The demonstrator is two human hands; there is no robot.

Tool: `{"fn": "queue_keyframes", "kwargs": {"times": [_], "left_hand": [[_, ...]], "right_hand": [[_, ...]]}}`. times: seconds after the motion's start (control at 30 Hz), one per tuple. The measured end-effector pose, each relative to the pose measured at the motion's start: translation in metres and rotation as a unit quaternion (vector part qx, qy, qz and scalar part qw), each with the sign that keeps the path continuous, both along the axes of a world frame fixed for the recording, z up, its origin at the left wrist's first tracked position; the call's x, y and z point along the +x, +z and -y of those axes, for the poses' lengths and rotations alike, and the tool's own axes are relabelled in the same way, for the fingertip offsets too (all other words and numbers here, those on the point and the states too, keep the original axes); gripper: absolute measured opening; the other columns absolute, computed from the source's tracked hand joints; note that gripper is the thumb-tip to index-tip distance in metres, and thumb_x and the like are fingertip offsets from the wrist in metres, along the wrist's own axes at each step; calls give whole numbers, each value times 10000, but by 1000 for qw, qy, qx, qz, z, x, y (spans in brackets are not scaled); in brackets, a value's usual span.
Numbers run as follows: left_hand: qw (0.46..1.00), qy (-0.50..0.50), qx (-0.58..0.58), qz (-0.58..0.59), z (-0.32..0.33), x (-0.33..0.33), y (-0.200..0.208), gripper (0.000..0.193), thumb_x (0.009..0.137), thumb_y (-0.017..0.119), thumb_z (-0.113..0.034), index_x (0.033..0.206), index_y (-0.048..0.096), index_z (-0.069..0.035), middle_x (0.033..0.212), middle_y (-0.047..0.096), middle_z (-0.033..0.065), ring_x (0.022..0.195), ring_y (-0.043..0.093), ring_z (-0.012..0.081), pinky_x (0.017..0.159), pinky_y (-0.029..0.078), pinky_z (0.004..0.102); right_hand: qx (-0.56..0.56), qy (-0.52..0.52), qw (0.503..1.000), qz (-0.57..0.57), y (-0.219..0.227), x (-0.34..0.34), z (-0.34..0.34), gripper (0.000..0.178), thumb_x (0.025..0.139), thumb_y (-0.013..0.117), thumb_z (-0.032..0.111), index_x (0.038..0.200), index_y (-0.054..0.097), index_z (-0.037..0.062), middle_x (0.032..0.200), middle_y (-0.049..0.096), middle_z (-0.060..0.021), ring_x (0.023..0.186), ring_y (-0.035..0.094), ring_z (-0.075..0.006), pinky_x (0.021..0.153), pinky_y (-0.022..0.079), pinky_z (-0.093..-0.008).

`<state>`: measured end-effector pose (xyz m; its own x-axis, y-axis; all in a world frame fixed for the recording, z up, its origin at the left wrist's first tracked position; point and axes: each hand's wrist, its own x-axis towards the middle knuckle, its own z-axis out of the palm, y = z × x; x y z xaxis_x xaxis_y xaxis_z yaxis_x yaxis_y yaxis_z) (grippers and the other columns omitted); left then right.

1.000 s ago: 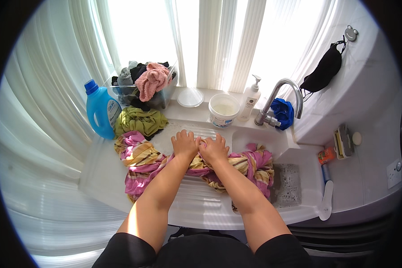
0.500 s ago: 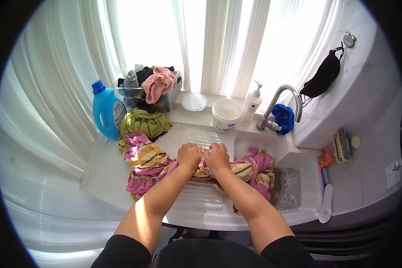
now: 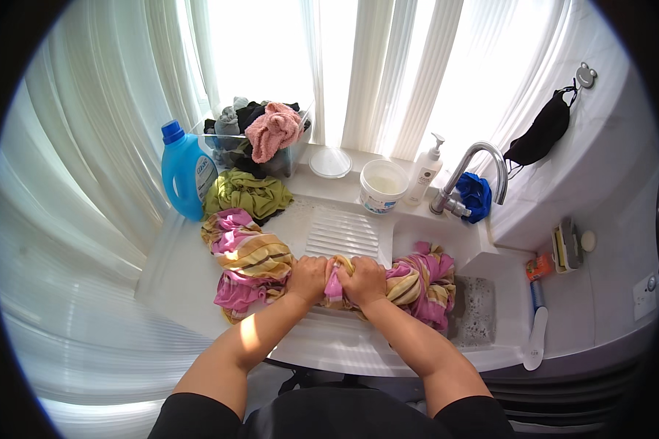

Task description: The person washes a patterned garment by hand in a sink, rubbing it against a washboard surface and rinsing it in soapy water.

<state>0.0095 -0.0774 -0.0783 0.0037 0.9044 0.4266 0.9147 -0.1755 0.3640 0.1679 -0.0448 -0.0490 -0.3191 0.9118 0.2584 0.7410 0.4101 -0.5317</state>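
Note:
A long pink-and-yellow striped cloth (image 3: 260,257) lies bunched across the ribbed washboard (image 3: 343,235) of a white laundry sink. Its right end hangs over into the basin, next to soapy water (image 3: 477,311). My left hand (image 3: 309,279) grips the middle of the cloth, fingers wrapped round it. Just to its right, my right hand (image 3: 362,280) is closed on the same cloth, with a fold showing between the two hands. Parts of the fingers are hidden behind the fabric.
Behind the cloth sit a green garment (image 3: 247,194), a blue detergent bottle (image 3: 187,172) and a clear bin of clothes (image 3: 271,135). A white tub (image 3: 383,186), pump bottle (image 3: 423,172) and faucet (image 3: 483,157) line the back ledge. At right lies a white-handled brush (image 3: 537,340).
Both hands have drawn nearer to me, baring more of the washboard behind them. A fold of cloth now shows between them. The whole view has shifted slightly.

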Motion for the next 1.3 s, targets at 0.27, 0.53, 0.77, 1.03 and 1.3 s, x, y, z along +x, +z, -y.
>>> {"fn": "queue_keyframes", "kwargs": {"times": [0.27, 0.53, 0.77, 1.03, 1.3], "left_hand": [[997, -35, -26, 62, 13, 0, 25, 268, 911, 599, -301, 814, 682, -66, 803, 653, 152, 793, 604, 358, 770, 434, 471], [997, 61, 49, -4, 31, 10, 6, 205, 845, 606, -246, 695, 641, -110, 751, 651, 84, 768, 595, 299, 736, 390, 471], [995, 91, -47, 17, -40, 16, -2, 314, 888, 551, -261, 672, 668, -66, 713, 661, 137, 756, 611, 358, 708, 441, 505], [990, 65, 126, -2, 87, 39, 17, 178, 765, 652, -277, 680, 625, -123, 748, 568, 46, 774, 552, 260, 762, 355, 444], [992, 124, -12, -19, -76, 15, -7, 401, 935, 522, -357, 730, 724, -77, 834, 688, 127, 826, 633, 342, 778, 480, 471]], "right_hand": [[107, 66, 991, -34, -1, 20, 12, 419, 782, 677, 417, 1089, 704, 134, 1130, 626, -108, 1071, 571, -335, 926, 422, -478], [219, 3, 975, 46, 1, -14, 43, 186, 759, 621, 249, 629, 603, 118, 724, 600, -81, 794, 599, -282, 764, 422, -438], [2, -89, 989, 120, 4, -17, -21, 242, 828, 617, 317, 837, 717, 96, 927, 676, -102, 977, 628, -307, 822, 452, -496], [270, 45, 962, 21, -14, 26, 80, 235, 783, 635, 334, 885, 667, 125, 888, 614, -56, 873, 580, -233, 875, 378, -457], [159, -122, 975, 97, -25, -23, -57, 277, 817, 602, 310, 794, 717, 59, 932, 682, -134, 881, 634, -342, 777, 488, -501]]}}
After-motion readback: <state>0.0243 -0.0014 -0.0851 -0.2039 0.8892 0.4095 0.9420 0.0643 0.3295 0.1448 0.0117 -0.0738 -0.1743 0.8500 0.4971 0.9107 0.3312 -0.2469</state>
